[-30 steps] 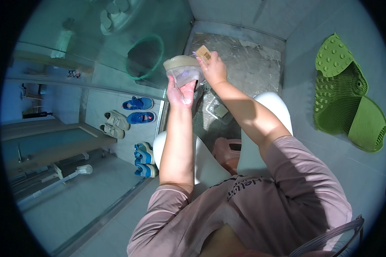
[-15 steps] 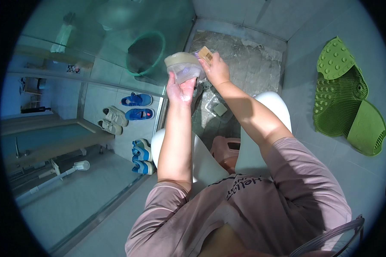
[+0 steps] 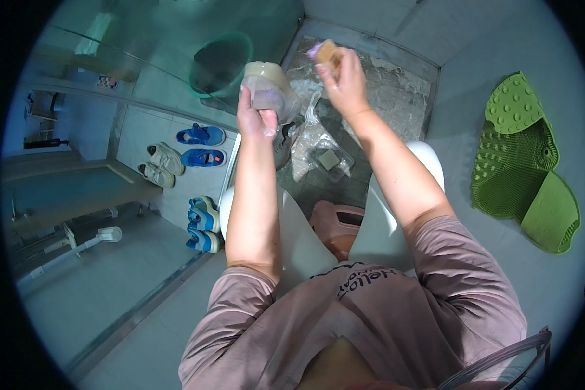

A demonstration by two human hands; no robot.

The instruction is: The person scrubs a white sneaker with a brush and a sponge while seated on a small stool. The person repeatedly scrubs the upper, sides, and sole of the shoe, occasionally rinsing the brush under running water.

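My left hand [image 3: 258,116] grips a pale shoe [image 3: 271,96] with a cream sole, held sole away from me, its fingers partly hidden by the shoe. To its right, my right hand [image 3: 348,81] is closed round a wooden brush [image 3: 328,53] with purple bristles, lifted clear of the shoe. Below the hands, white laces [image 3: 312,112] and wet, clear plastic [image 3: 309,148] lie on the floor. A square bar of soap [image 3: 329,159] rests on the clear plastic. Part of a dark grey shoe [image 3: 282,147] shows beneath my left wrist.
A pink plastic item [image 3: 337,224] stands between my knees. Blue shoes [image 3: 201,134], beige shoes [image 3: 162,164] and blue-white shoes [image 3: 203,224] sit at the left beside a metal-edged glass partition. A green-rimmed basin [image 3: 220,65] is at far left. A green textured mat [image 3: 517,172] hangs on the right wall.
The brush in my right hand has come away from the shoe, moving up and to the right. My left hand has shifted slightly left and tilted the shoe.
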